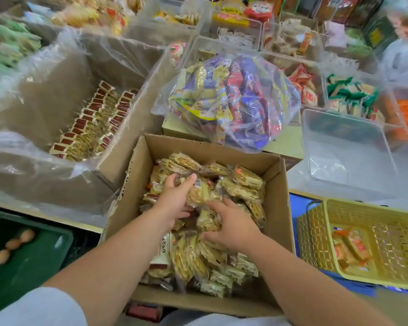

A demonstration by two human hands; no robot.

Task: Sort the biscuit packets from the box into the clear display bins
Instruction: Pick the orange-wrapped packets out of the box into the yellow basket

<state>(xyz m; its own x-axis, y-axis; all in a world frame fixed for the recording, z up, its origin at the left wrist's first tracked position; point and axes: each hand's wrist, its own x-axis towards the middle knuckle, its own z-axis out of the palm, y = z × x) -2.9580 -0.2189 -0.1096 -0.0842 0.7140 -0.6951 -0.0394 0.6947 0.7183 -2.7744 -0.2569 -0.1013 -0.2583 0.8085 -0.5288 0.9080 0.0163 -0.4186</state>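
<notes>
Centrally, biscuit packets (212, 208) filled the cardboard box (278, 208), where left hand (174, 198) and right hand (231, 224) spread open-fingered, gathering; scooping a compact bundle would likely suit the empty clear bin (344, 128) beyond.

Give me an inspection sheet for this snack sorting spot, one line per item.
Surface: pale counter, crowded with boxes and bins.
Job's things: open cardboard box full of biscuit packets; clear bin to its right holds nothing.
Clutter: plastic-lined carton with rows of red-ended packets; clear bag of mixed snacks; yellow basket holding orange packets.
Grippers: left hand and right hand both down in the box, fingers curled among packets; firm grip cannot be confirmed.
Cables: nothing seen.
Surroundings: further clear bins of assorted snacks behind; green tray at lower left.
</notes>
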